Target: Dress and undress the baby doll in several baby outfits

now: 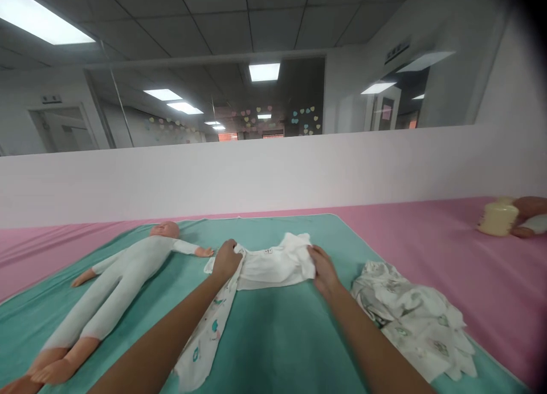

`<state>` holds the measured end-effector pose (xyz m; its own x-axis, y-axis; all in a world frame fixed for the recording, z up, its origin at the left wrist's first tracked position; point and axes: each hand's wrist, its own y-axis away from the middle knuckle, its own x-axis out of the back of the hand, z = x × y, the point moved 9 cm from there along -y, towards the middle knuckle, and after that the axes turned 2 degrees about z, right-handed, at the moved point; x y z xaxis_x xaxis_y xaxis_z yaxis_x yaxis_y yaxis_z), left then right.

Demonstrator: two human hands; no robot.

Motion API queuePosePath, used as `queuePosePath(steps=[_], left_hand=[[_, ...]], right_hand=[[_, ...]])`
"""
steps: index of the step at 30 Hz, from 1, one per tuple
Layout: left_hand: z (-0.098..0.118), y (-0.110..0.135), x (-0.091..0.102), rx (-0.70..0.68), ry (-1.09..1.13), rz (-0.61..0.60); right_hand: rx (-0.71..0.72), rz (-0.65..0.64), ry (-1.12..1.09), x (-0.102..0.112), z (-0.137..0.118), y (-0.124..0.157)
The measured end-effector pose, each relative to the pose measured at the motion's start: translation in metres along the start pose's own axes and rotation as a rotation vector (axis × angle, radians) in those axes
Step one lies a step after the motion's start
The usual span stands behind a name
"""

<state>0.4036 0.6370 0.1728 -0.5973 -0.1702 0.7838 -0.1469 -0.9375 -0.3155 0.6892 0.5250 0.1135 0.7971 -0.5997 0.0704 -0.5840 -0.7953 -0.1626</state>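
Between my hands, a small white baby garment (273,268) is stretched just above the green sheet. Closed round its left end is my left hand (228,261); a printed part of the cloth (209,337) hangs from there toward me. My right hand (323,271) grips the other end, where the fabric is bunched up. A small dark label mark shows near the garment's upper edge. Left of my hands a baby doll (132,263) in a white bodysuit lies on its back, arms spread, one doll hand close to my left hand.
A crumpled heap of printed white cloth (414,314) lies right of my right forearm. The green sheet (290,331) covers part of a pink surface (427,240). Far right stand a yellow jar (498,217) and part of another doll (532,214). A white wall (256,177) with windows rises behind.
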Motion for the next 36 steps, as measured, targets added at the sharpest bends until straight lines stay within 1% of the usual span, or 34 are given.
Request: queuePosePath(steps=[1, 2, 3, 4, 5, 6, 7, 9, 10, 12, 13, 15, 16, 17, 19, 21, 23, 24, 26, 27, 28, 29, 30, 31, 32, 34, 36], left_hand=[[0.008, 0.001, 0.000, 0.000, 0.050, 0.005], [0.014, 0.003, 0.000, 0.000, 0.100, 0.003], [0.018, 0.006, 0.001, -0.003, 0.150, -0.003], [0.019, 0.008, 0.003, -0.005, 0.201, -0.012], [0.017, 0.011, 0.006, -0.006, 0.246, -0.024], [0.013, 0.014, 0.008, -0.003, 0.297, -0.042], [0.005, 0.017, 0.010, 0.015, 0.349, -0.062], [-0.017, 0.019, 0.013, 0.083, 0.411, -0.093], [-0.029, 0.019, 0.013, 0.119, 0.400, -0.109], [-0.051, 0.017, 0.007, 0.170, 0.321, -0.138], [-0.058, 0.015, 0.003, 0.180, 0.270, -0.152], [-0.067, 0.012, -0.008, 0.183, 0.218, -0.181], [-0.068, 0.010, -0.014, 0.183, 0.214, -0.188], [-0.066, 0.009, -0.018, 0.177, 0.219, -0.193], [-0.055, 0.010, -0.023, 0.152, 0.235, -0.212], [-0.040, 0.016, -0.023, 0.131, 0.262, -0.245], [-0.020, 0.030, -0.025, 0.103, 0.361, -0.332], [-0.008, 0.039, -0.026, 0.073, 0.441, -0.396], [0.020, 0.061, -0.029, -0.045, 0.603, -0.530], [0.033, 0.073, -0.029, -0.127, 0.649, -0.583], [0.043, 0.084, -0.030, -0.209, 0.650, -0.607], [0.050, 0.094, -0.031, -0.274, 0.616, -0.597], [0.053, 0.101, -0.031, -0.318, 0.565, -0.552], [0.053, 0.104, -0.030, -0.326, 0.512, -0.466], [0.052, 0.106, -0.027, -0.313, 0.476, -0.367], [0.048, 0.108, -0.015, -0.266, 0.458, -0.181], [0.046, 0.109, 0.005, -0.242, 0.512, -0.061]], right_hand=[[0.008, -0.199, -0.241, -0.027, -0.014, 0.014], [-0.002, -0.442, -0.384, -0.055, -0.029, 0.033], [-0.011, -0.582, -0.442, -0.072, -0.042, 0.049], [0.001, -0.674, -0.460, -0.083, -0.051, 0.061], [0.021, -0.716, -0.428, -0.088, -0.055, 0.069], [0.054, -0.699, -0.353, -0.089, -0.055, 0.070], [0.086, -0.650, -0.262, -0.087, -0.050, 0.066], [0.110, -0.508, -0.085, -0.080, -0.029, 0.054], [0.091, -0.451, -0.038, -0.079, -0.016, 0.048], [0.021, -0.384, -0.030, -0.081, 0.007, 0.041], [-0.018, -0.369, -0.052, -0.084, 0.016, 0.041], [-0.076, -0.390, -0.120, -0.095, 0.023, 0.045], [-0.094, -0.426, -0.166, -0.102, 0.023, 0.050], [-0.102, -0.476, -0.219, -0.109, 0.020, 0.056], [-0.084, -0.573, -0.308, -0.119, 0.011, 0.067], [-0.038, -0.616, -0.339, -0.122, 0.003, 0.075], [0.020, -0.631, -0.321, -0.124, -0.004, 0.081], [0.044, -0.642, -0.310, -0.126, -0.006, 0.083], [0.091, -0.629, -0.311, -0.127, -0.011, 0.087], [0.113, -0.586, -0.310, -0.126, -0.012, 0.086], [0.128, -0.522, -0.303, -0.122, -0.013, 0.085], [0.133, -0.458, -0.296, -0.119, -0.012, 0.083], [0.132, -0.423, -0.295, -0.117, -0.012, 0.082], [0.124, -0.427, -0.302, -0.118, -0.013, 0.083], [0.113, -0.475, -0.322, -0.121, -0.015, 0.086], [0.108, -0.630, -0.392, -0.128, -0.024, 0.098], [0.116, -0.756, -0.433, -0.128, -0.036, 0.113]])
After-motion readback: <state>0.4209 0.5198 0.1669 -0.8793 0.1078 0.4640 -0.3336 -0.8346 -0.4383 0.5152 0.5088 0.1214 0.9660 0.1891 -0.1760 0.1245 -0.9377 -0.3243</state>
